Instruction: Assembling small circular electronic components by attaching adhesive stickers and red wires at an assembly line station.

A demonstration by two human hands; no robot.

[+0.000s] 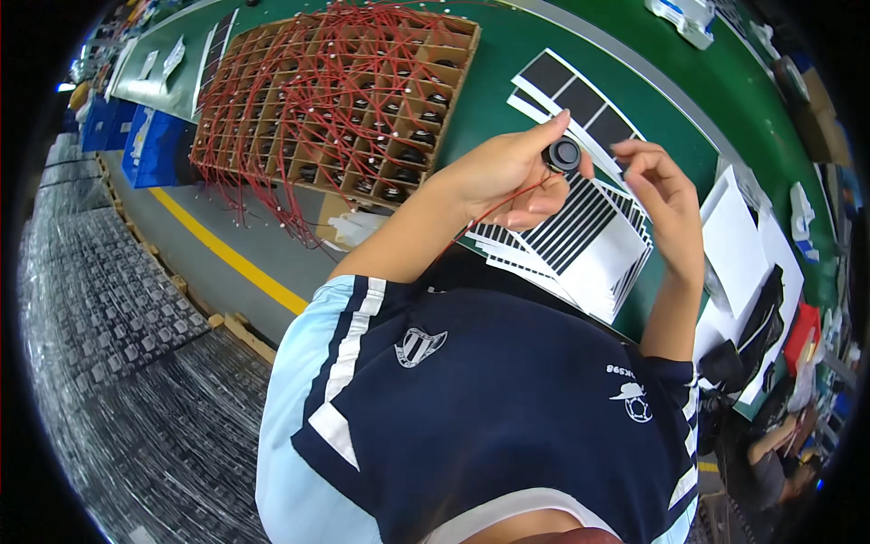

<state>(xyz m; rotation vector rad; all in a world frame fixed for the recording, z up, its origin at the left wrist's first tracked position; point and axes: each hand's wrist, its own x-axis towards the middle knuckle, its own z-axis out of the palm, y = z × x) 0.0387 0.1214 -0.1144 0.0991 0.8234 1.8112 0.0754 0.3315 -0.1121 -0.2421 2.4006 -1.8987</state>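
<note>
A small round black speaker (pixel 563 155) with thin red wires sits between the thumb and fingers of my left hand (pixel 503 177), its round face upward. The red wires (pixel 517 195) trail from it past my palm toward my body. Just to the right, my right hand (pixel 669 195) is closed in a pinch, thumb against fingertips. Something small and dark shows at those fingertips, too small to name. Beneath both hands lie white sheets with black strips (pixel 580 227), fanned in a loose stack. Farther back are sheets with larger black rectangles (pixel 575 95).
A divided cardboard box (pixel 471 68) full of similar speakers and tangled red wires stands at the left on the green table (pixel 489 91). Blue bins (pixel 149 150) and stacked clear plastic trays (pixel 109 290) lie farther left. White sheets (pixel 734 240) and black bags are at the right.
</note>
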